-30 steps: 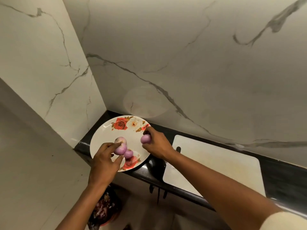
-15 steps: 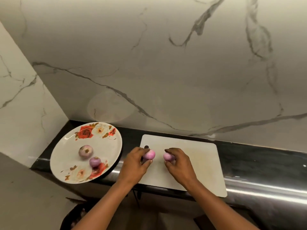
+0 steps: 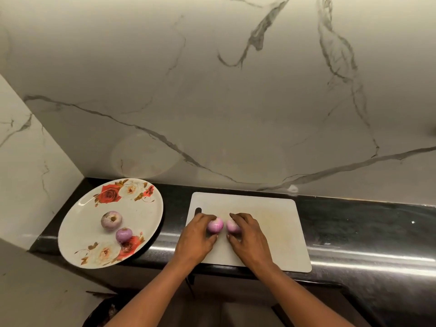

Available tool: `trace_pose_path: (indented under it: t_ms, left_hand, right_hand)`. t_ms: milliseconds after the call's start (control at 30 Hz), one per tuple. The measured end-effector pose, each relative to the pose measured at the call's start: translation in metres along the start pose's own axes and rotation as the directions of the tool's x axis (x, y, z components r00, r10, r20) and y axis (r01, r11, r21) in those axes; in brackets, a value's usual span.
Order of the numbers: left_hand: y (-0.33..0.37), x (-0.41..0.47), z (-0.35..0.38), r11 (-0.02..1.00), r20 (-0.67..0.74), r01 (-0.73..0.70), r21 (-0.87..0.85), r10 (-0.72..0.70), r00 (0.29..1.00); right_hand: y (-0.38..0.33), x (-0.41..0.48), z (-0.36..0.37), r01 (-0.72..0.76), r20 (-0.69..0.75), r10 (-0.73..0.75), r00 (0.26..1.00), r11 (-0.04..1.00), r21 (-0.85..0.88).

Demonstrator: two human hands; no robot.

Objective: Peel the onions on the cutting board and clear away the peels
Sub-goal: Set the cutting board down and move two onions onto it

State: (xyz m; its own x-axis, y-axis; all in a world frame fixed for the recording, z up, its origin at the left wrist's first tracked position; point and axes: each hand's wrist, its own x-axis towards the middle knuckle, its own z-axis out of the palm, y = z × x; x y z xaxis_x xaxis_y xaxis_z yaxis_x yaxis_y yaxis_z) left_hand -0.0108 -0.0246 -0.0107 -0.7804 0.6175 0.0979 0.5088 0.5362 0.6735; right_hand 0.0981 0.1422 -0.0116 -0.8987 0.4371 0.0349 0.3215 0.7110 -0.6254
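A white cutting board (image 3: 278,223) lies on the black counter. My left hand (image 3: 197,239) grips a pink onion (image 3: 215,225) on the board's left part. Right beside it, my right hand (image 3: 247,237) grips a second pink onion (image 3: 232,227), partly hidden under my fingers. Both onions sit low on the board, close together. A floral plate (image 3: 144,208) to the left carries two more onions: a paler larger one (image 3: 111,220) and a small purple one (image 3: 123,235).
The black counter (image 3: 354,223) has a shiny steel front edge and overhangs at the left, where the plate sticks out past it. A marble wall rises behind and at the left. A dark bin (image 3: 103,312) with scraps sits below at the bottom left.
Both hands carried one onion each from the plate rightwards to the cutting board and have lowered them onto it. Two onions stay on the plate.
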Motion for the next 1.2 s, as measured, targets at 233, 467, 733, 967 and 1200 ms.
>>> trace_pose_path:
  t_ms: [233,467,733,967,1200]
  left_hand:
    - [0.001,-0.003,0.000,1.000,-0.023,0.018,0.003,-0.018,1.000]
    - [0.002,-0.009,-0.017,0.998,0.011,0.063,0.023,-0.063,0.998]
    - [-0.025,-0.032,-0.100,0.985,-0.252,0.168,0.027,-0.156,0.955]
    - [-0.091,-0.051,-0.184,0.937,-0.436,0.346,0.046,-0.293,0.851]
    - [-0.137,-0.045,-0.201,0.869,-0.153,0.373,0.324,-0.341,0.927]
  right_hand:
    - [-0.001,-0.001,-0.005,-0.009,0.055,0.008,0.998,1.000,0.011]
    - [-0.010,0.002,-0.009,-0.007,0.037,0.008,0.999,1.000,-0.029]
    - [-0.083,0.019,-0.003,0.301,-0.011,-0.302,0.953,0.952,-0.062]
    - [-0.185,0.040,0.047,0.419,0.249,-0.429,0.868,0.903,0.095]
    - [-0.236,0.050,0.115,0.323,0.521,-0.296,0.800,0.946,0.041]
